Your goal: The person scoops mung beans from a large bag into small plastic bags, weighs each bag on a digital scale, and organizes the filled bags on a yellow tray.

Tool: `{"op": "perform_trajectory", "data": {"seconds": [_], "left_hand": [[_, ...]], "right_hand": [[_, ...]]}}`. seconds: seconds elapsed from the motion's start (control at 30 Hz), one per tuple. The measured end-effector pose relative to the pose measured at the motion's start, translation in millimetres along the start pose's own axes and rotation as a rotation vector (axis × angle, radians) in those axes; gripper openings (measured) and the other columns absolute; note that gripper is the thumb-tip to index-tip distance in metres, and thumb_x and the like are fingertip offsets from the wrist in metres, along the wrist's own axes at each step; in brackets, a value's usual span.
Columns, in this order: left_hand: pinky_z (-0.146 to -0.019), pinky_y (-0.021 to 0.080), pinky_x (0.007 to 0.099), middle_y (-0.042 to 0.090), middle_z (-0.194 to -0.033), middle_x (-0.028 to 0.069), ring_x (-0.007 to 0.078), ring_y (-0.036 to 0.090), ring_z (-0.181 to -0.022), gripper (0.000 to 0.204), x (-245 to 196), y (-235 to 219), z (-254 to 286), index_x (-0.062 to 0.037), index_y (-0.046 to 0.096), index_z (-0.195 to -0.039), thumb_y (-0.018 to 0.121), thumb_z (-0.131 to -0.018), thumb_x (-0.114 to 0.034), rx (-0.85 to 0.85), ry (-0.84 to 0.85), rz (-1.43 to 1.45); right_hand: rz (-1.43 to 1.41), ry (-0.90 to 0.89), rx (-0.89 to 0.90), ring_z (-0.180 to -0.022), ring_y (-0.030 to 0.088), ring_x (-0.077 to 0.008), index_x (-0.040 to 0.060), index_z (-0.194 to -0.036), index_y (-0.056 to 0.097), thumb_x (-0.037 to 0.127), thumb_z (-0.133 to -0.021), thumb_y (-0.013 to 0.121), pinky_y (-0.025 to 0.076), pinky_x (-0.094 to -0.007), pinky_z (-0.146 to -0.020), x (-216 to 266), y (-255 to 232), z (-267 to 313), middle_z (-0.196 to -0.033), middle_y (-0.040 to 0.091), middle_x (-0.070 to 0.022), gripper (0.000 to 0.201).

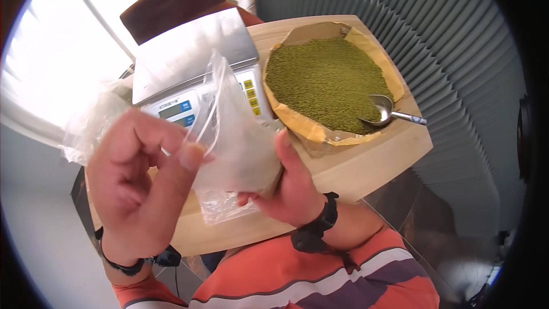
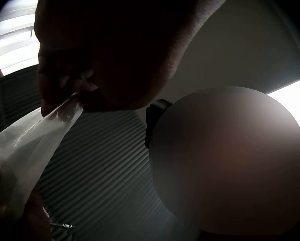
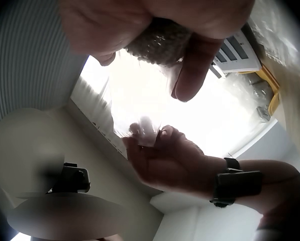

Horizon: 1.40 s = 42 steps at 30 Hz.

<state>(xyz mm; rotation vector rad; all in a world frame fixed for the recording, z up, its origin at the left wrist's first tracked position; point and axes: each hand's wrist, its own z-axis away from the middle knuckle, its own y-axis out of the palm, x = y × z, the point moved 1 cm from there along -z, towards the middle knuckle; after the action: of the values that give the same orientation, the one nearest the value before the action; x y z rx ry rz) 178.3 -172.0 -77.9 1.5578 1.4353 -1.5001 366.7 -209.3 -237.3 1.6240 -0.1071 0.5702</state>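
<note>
The left hand (image 1: 137,186) pinches the edge of the plastic bag (image 1: 237,149), while the right hand (image 1: 294,186) grips its filled lower part. Relative to the scale (image 1: 194,57), the bag is in front, partly hiding its panel; the sack of green beans (image 1: 326,80), holding a metal scoop (image 1: 382,111), stands just beside it.

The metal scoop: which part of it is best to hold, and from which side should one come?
Probably the scoop's slim handle, fingers closing round it from the person's right: it juts outward past the sack's rim, while the bowl sits in the green grains.
</note>
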Motion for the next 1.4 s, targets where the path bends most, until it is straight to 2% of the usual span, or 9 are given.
{"op": "perform_trajectory", "data": {"seconds": [0.03,0.1,0.17,0.3,0.5,0.97,1.07,1.23,1.4], "left_hand": [[-0.074,0.051,0.0223,0.074,-0.1,0.0089,0.0099,0.066,-0.084,0.01,12.5,0.5,3.2,-0.0016,0.064,-0.105,0.074,-0.102,0.0,0.021,0.097,-0.034],[-0.076,0.052,0.0233,0.076,-0.104,0.0102,0.0104,0.067,-0.086,0.01,22.5,0.6,5.6,-0.0001,0.068,-0.106,0.075,-0.1,0.004,0.073,0.214,-0.126],[-0.076,0.053,0.0242,0.077,-0.107,0.0114,0.0115,0.068,-0.087,0.01,30.5,3.3,5.9,-0.0002,0.069,-0.107,0.074,-0.1,0.004,0.073,0.189,-0.109],[-0.076,0.055,0.026,0.08,-0.114,0.0122,0.0133,0.072,-0.093,0.01,70.8,-4.9,13.0,-0.0012,0.071,-0.109,0.074,-0.101,0.004,0.069,0.09,-0.057],[-0.079,0.055,0.0263,0.078,-0.106,0.0083,0.0129,0.071,-0.092,0.01,152.3,-1.5,27.6,-0.0015,0.071,-0.109,0.076,-0.101,0.002,-0.022,0.006,0.071],[-0.08,0.053,0.0277,0.075,-0.095,0.0047,0.0127,0.065,-0.084,0.008,194.6,18.6,35.6,-0.0021,0.074,-0.103,0.076,-0.099,0.004,-0.069,0.124,-0.007],[-0.078,0.054,0.0282,0.074,-0.092,0.0049,0.0138,0.065,-0.082,0.009,196.0,20.2,35.9,-0.0018,0.074,-0.102,0.077,-0.097,0.005,-0.045,0.163,-0.036],[-0.075,0.055,0.0291,0.074,-0.092,0.0067,0.0156,0.067,-0.08,0.01,198.4,21.9,36.7,-0.0006,0.074,-0.103,0.077,-0.096,0.006,-0.054,0.218,-0.058],[-0.075,0.055,0.0296,0.075,-0.092,0.0074,0.0167,0.067,-0.079,0.01,197.6,21.0,36.4,-0.0004,0.074,-0.102,0.077,-0.096,0.007,-0.056,0.224,-0.063]], "right_hand": [[0.009,-0.009,-0.011,-0.115,0.077,-0.0307,0.0104,-0.165,0.042,0.068,-0.111,0.053,0.068,-0.0451,-0.081,8.7,-0.9,1.7,-0.138,0.072,-0.0148,0.08],[0.154,-0.197,-0.198,-0.1,0.081,-0.0307,0.0091,-0.153,0.053,0.06,-0.114,0.054,0.065,-0.038,-0.06,33.8,-5.2,9.5,-0.126,0.076,-0.0142,0.064],[0.291,-0.432,-0.247,-0.095,0.08,-0.0268,0.0067,-0.152,0.054,0.049,-0.115,0.057,0.061,-0.031,-0.055,63.4,-11.8,21.9,-0.122,0.076,-0.0129,0.056],[0.785,-0.722,-0.635,-0.076,0.073,-0.013,0.0072,-0.145,0.057,0.025,-0.109,0.073,0.053,-0.0254,-0.05,136.7,3.1,41.7,-0.105,0.076,-0.0054,0.043],[1.375,-0.787,-0.851,-0.076,0.068,-0.0064,0.0047,-0.13,0.07,0.027,-0.104,0.08,0.048,-0.0226,-0.051,215.2,-2.8,57.5,-0.103,0.076,-0.0016,0.036],[2.097,-0.443,-0.789,-0.069,0.06,-0.0027,0.0012,-0.121,0.078,0.023,-0.104,0.077,0.043,-0.0233,-0.049,266.2,66.5,4.1,-0.098,0.078,-0.001,0.027],[2.166,-0.299,-0.813,-0.075,0.064,-0.0053,-0.0004,-0.121,0.077,0.022,-0.104,0.076,0.049,-0.025,-0.058,265.2,79.3,-3.8,-0.099,0.079,-0.0025,0.028],[2.196,-0.246,-0.505,-0.095,0.071,-0.0121,-0.0033,-0.123,0.076,0.015,-0.103,0.076,0.057,-0.0302,-0.088,270.9,79.9,-14.7,-0.105,0.081,-0.0055,0.027],[2.245,-0.158,-0.491,-0.097,0.072,-0.013,-0.0037,-0.125,0.075,0.012,-0.102,0.077,0.057,-0.0309,-0.089,277.8,85.4,-18.7,-0.108,0.081,-0.0067,0.028]]}}
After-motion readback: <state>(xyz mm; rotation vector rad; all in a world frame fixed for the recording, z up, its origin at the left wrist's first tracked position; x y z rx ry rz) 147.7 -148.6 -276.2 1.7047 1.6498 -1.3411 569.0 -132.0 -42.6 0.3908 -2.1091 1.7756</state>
